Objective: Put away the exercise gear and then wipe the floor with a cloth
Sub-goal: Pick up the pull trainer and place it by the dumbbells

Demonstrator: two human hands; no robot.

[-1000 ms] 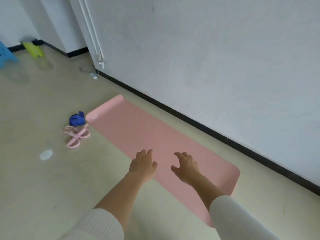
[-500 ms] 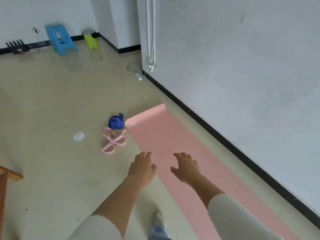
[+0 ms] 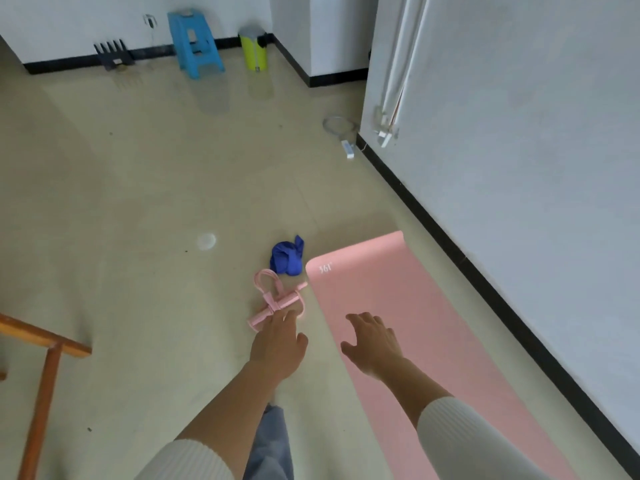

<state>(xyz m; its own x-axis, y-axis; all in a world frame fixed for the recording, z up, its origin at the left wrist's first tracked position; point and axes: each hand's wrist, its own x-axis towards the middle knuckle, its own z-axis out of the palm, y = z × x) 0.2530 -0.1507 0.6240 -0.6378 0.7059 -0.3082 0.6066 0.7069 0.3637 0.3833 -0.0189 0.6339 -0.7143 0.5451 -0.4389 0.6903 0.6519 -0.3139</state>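
Gear first: the pink mat [image 3: 398, 306] looks soft, light and floppy, probably best rolled from its short end just ahead of the right hand [image 3: 372, 344]. The pink pull-rope exerciser [image 3: 273, 299] looks light with stretchy cords, likely easiest lifted by its stiffer middle, which lies at the tips of the left hand [image 3: 278, 344], though I cannot tell whether they touch. Both hands reach forward with fingers loosely spread and hold nothing, the right one above the mat, and the crumpled blue cloth [image 3: 287, 259] sits just beyond the exerciser, ahead of the left hand.
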